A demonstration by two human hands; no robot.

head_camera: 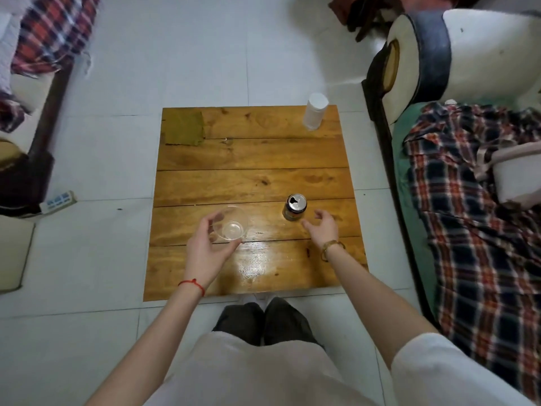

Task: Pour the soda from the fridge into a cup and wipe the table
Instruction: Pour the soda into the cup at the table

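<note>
Soda can (295,207) open, upright on table (254,183); grab w/ spread, empty right hand (322,228), pour slow into clear cup (230,223) gripped by left hand (208,247).

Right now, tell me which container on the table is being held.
The clear cup, gripped by the left hand. The can stands free beside the open right hand; the white bottle stands untouched at the far edge.

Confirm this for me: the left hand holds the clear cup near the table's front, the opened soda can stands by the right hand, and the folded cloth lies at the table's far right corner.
One detail is wrong. In the head view the cloth lies at the table's far left corner; the far right corner holds a white container. The rest stands: the left hand holds the clear cup, and the opened soda can stands by the right hand.
</note>
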